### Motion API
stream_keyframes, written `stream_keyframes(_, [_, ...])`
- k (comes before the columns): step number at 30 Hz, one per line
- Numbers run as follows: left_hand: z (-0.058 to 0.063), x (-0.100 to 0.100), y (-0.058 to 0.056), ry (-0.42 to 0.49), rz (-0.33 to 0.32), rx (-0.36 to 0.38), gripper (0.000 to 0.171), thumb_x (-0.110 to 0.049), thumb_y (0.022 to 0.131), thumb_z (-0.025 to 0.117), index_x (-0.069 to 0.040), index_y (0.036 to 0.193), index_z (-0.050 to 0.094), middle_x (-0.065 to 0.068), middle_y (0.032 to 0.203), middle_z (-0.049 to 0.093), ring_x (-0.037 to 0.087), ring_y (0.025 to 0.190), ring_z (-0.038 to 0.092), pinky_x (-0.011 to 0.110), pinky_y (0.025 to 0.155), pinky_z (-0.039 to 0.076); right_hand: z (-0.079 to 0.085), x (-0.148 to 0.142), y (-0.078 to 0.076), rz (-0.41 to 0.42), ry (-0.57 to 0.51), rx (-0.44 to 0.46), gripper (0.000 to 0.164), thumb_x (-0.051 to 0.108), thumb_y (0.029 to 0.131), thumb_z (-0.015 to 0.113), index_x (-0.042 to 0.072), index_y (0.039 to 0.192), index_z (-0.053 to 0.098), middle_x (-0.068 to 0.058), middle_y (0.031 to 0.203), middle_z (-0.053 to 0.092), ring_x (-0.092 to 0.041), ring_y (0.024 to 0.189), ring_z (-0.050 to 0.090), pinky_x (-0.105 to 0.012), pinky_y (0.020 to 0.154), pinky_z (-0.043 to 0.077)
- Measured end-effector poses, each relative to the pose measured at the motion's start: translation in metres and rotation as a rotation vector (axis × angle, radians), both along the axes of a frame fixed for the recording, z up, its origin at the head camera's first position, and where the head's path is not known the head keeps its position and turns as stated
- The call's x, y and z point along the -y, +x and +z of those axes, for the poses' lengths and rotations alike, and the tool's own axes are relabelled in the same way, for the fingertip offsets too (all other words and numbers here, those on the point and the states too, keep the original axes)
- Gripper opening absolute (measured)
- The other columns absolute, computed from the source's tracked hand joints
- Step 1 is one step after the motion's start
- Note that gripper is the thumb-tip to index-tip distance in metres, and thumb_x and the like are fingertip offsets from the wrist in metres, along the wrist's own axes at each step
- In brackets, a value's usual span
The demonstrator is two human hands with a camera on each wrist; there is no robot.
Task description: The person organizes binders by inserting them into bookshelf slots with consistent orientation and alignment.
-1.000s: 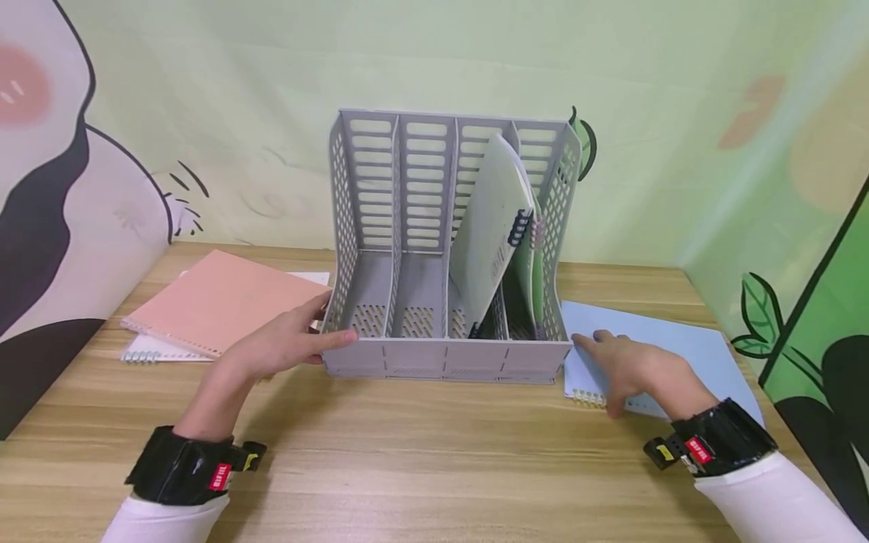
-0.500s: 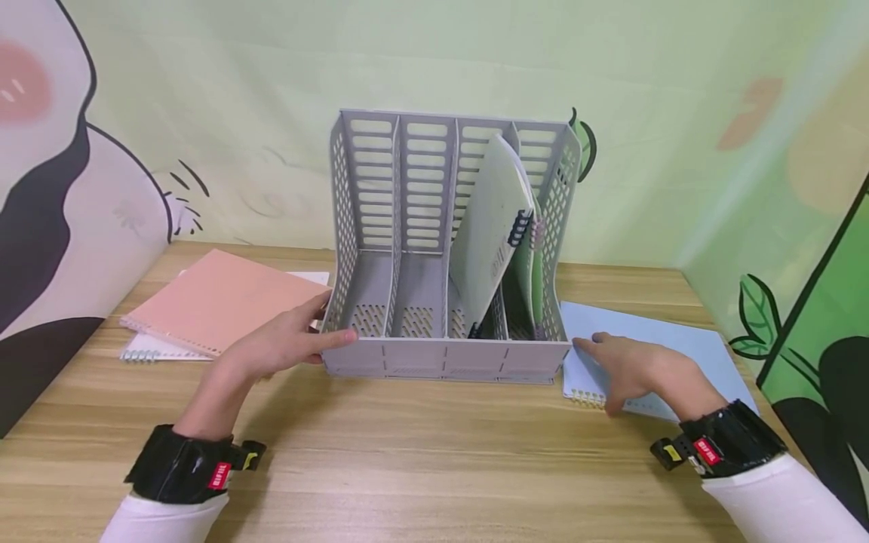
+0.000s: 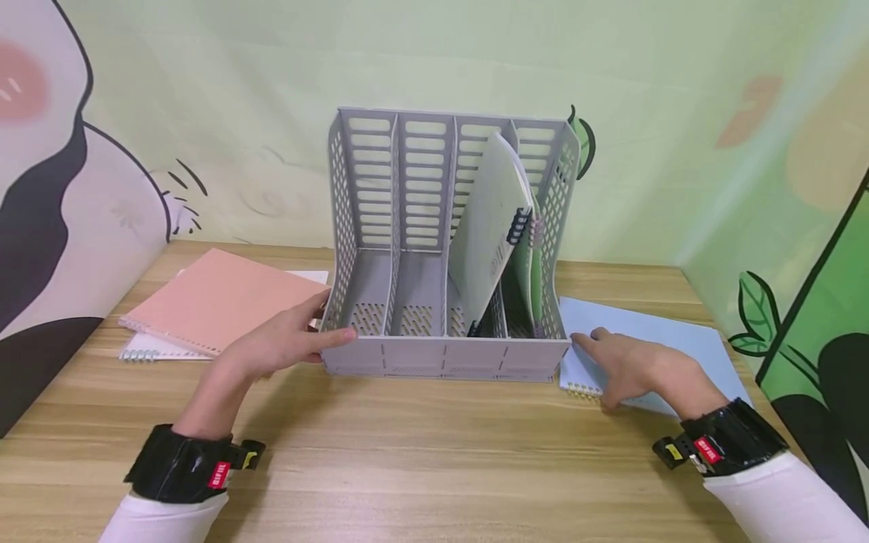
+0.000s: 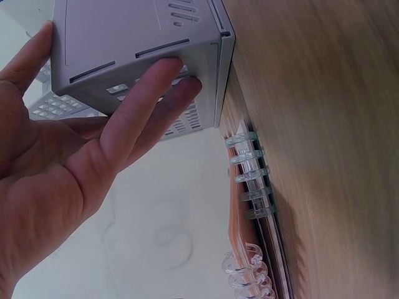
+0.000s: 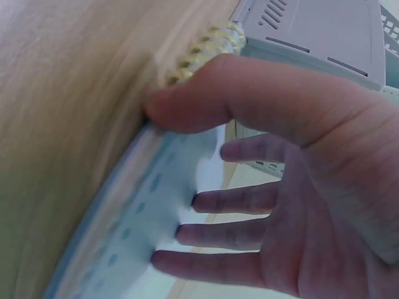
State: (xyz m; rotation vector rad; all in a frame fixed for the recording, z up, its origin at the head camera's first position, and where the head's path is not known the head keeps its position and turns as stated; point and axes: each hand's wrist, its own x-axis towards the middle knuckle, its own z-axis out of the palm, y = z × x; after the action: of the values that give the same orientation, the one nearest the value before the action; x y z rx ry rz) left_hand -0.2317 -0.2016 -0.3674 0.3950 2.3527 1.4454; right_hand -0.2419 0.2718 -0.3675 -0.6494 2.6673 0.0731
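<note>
A grey file rack [image 3: 444, 358] with upright dividers stands in the middle of the table. My left hand [image 3: 278, 343] holds its front left corner, thumb over the front edge and fingers against the outer side wall, as the left wrist view shows. To the right of the rack lies a light blue spiral notebook [image 3: 672, 332] with gold rings. My right hand [image 3: 634, 369] rests on it: spread, fairly straight fingers [image 5: 237, 202] touch the cover while the thumb [image 5: 206, 99] meets the ringed edge.
A white spiral notebook [image 3: 489, 226] with black rings leans in the rack, beside a green notebook [image 3: 529, 271] at its right. Left of the rack, a pink spiral notebook [image 3: 224, 302] lies on a white one [image 3: 159, 347]. A printed cloth hangs behind.
The blue notebook's ringed edge has shifted slightly away from me, with my right thumb. My right wrist has swung a little to the right. The left hand stays on the rack.
</note>
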Motion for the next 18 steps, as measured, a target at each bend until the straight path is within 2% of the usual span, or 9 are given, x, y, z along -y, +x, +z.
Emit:
stream_keyframes(8, [0.003, -0.0012, 0.0012, -0.002, -0.004, -0.002, 0.088, -0.036, 0.096, 0.066, -0.008, 0.158, 0.01, 0.024, 0.145, 0.034, 0.037, 0.119, 0.053, 0.038, 0.082, 0.054, -0.0073, -0.0039, -0.0035, 0.004, -0.008, -0.073, 0.099, 0.018, 0.064, 0.078, -0.011, 0.146, 0.03, -0.03, 0.135, 0.042, -0.04, 0.118, 0.051, -0.051, 0.096, 0.042])
stream_keyframes(14, [0.0037, -0.001, 0.0019, -0.012, -0.001, -0.007, 0.088, -0.035, 0.096, 0.066, -0.008, 0.158, 0.01, 0.024, 0.144, 0.034, 0.037, 0.119, 0.053, 0.037, 0.082, 0.054, -0.0081, -0.0076, -0.0064, 0.061, -0.039, -0.151, 0.082, 0.018, 0.066, 0.076, -0.009, 0.137, 0.045, -0.024, 0.126, 0.051, -0.041, 0.112, 0.055, -0.051, 0.094, 0.043])
stream_keyframes(18, [0.0023, -0.0008, 0.0013, -0.012, 0.001, -0.006, 0.087, -0.035, 0.096, 0.065, -0.008, 0.158, 0.01, 0.024, 0.144, 0.034, 0.038, 0.12, 0.052, 0.037, 0.082, 0.054, -0.0076, -0.0102, -0.0061, 0.077, -0.057, -0.195, 0.074, 0.022, 0.074, 0.074, -0.007, 0.137, 0.047, -0.024, 0.128, 0.051, -0.042, 0.114, 0.053, -0.052, 0.094, 0.043])
